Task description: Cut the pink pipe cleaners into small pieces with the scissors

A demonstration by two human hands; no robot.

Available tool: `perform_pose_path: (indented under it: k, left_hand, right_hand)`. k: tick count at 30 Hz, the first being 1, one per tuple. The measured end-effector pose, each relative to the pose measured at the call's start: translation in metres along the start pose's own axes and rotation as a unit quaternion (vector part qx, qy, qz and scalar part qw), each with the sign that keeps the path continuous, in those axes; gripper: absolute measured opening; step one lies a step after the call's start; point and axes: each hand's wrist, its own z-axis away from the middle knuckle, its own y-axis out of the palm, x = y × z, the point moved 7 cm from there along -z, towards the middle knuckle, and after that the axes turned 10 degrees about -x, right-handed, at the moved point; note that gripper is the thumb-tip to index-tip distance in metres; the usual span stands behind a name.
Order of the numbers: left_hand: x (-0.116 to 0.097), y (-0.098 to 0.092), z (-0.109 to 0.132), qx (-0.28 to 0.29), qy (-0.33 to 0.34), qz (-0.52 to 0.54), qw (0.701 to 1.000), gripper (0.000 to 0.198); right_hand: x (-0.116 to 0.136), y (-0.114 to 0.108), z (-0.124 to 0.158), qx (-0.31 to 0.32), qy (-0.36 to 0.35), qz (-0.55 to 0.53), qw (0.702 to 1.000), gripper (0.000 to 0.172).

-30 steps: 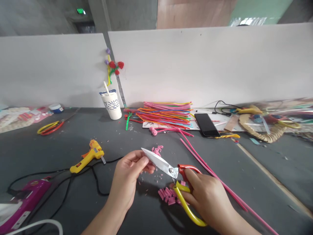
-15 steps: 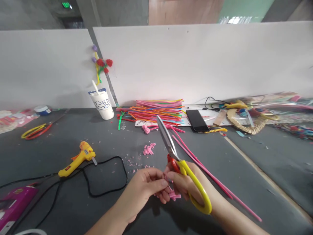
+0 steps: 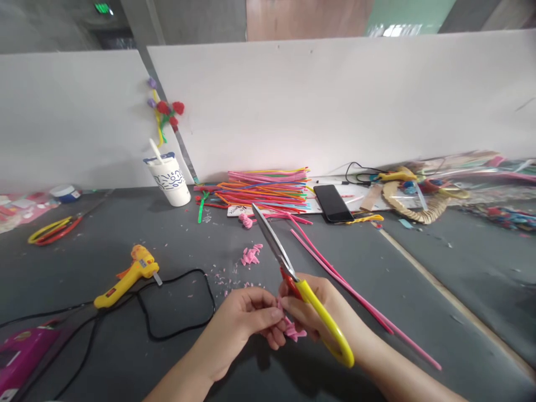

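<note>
My left hand (image 3: 254, 318) is closed in a pinch on a small pink pipe cleaner piece (image 3: 280, 304), partly hidden by the fingers. The fingertips of my right hand (image 3: 312, 304) meet it at the same piece. Hooked on my right hand is a pair of scissors (image 3: 274, 245) with yellow and red handles, its closed blades pointing up and left. More cut pink pieces (image 3: 295, 330) show just below the fingers. Beyond the hands lie a small pile of pink pieces (image 3: 250, 255) and a fluffy pink ball (image 3: 245, 221).
Long pink pipe cleaners (image 3: 360, 298) run beside my right forearm. A yellow glue gun (image 3: 125, 279) with a looping black cord lies left. At the back are a bundle of coloured pipe cleaners (image 3: 268, 190), a phone (image 3: 333, 203) and a white cup (image 3: 171, 181). Other scissors (image 3: 54, 230) lie far left.
The scissors have swung, their blade tips leaning further left. Both hands stay together at the pink piece with little finger movement. The whole view has shifted slightly.
</note>
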Motion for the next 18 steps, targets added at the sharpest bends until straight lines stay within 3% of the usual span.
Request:
perform_pose_path:
  k: [8,11,15,18]
  left_hand:
    - [0.001,-0.003,-0.002,-0.037,0.011,-0.034,0.999,0.010]
    - [-0.003,-0.011,-0.003,-0.084,0.018,-0.018,0.996,0.012]
    - [-0.021,-0.033,-0.001,-0.158,0.070,0.026,0.985,0.010]
    - [-0.036,-0.044,0.003,-0.176,0.122,0.023,0.976,0.009]
  right_hand:
    - [0.005,0.001,0.002,-0.024,-0.016,0.050,0.998,0.010]
    - [0.009,-0.005,0.003,-0.036,-0.077,0.110,0.990,0.011]
    - [0.018,-0.014,0.006,-0.097,-0.201,0.299,0.928,0.019]
    - [0.020,-0.011,0.007,-0.116,-0.247,0.403,0.873,0.024]
